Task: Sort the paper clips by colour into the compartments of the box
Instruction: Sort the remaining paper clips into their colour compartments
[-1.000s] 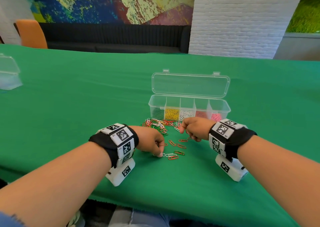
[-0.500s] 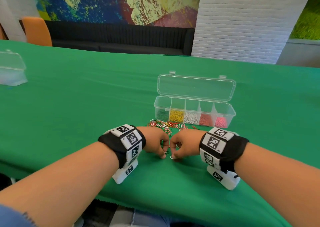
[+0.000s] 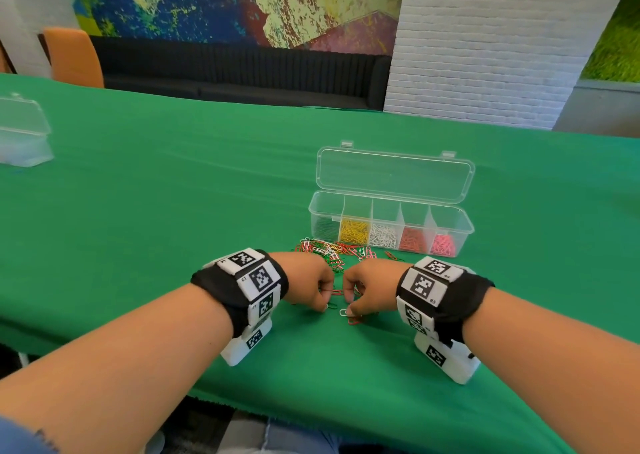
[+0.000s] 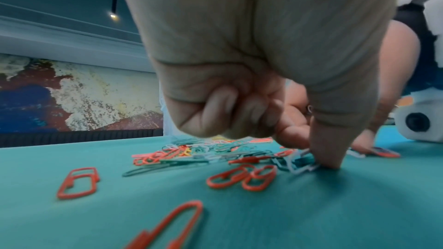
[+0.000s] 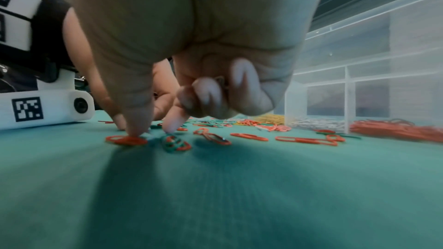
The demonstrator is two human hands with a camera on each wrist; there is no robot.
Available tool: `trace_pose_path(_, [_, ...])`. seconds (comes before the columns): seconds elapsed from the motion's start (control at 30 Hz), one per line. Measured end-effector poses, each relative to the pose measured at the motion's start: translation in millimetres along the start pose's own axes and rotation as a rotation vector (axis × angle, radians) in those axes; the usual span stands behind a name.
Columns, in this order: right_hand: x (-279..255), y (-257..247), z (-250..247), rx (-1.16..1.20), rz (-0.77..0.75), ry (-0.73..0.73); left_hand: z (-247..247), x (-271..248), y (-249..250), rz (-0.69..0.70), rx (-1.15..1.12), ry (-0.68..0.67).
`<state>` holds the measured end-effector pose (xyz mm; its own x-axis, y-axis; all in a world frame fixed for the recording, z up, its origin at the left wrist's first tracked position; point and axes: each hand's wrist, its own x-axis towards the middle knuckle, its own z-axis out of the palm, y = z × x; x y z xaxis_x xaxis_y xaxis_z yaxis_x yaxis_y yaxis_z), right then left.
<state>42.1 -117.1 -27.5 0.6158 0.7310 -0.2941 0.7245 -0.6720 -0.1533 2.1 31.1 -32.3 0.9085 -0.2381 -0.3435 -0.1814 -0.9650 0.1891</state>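
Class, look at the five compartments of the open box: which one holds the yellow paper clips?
The second compartment from the left of the clear box. Its neighbours hold dark green clips and white clips; the other two hold red and pink.

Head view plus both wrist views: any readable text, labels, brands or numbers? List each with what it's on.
No word, brand or number reads clearly.
Left wristband: square black-and-white code markers, with tiny characters beside them that are too small to read.
Right wristband: the same markers and characters, also too small to read.
Camera housing in the right wrist view: code pattern only, no letters.
Box: no label visible.
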Motion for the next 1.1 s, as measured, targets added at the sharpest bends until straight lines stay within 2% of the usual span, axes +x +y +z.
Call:
trace_pose_path(0.17, [0,-1,0,-0.013,-0.001,-0.033,-13,-5,-13,-0.112,-0.095,0.059])
trace_pose_path(0.37, [0,-5,4,-0.062,0.038,-0.074,-24,-16,-33,-0.212,-0.363,0.087])
trace_pose_path(0.5, [0,-1,2,0.001,0.057,-0.002,-22,-18,-37,-0.233,-0.491,0.097])
trace_pose_path(0.63, [-2,4,-3,0.081,0.079,0.076,-14,-13,-45,-0.337,-0.595,0.127])
trace_pose_path(0.83, [-6,15,-9,0.224,0.141,0.111,-11,-11,-53,-0.351,-0.613,0.119])
trace_pose_path(1.0, [-4,31,-16,0.574,0.267,0.19,-13,-9,-58,-0.355,-0.554,0.121])
trace_pose_path(1.1, [-4,37,-21,0.662,0.309,0.184,-18,-10,-55,-0.39,-0.497,0.099])
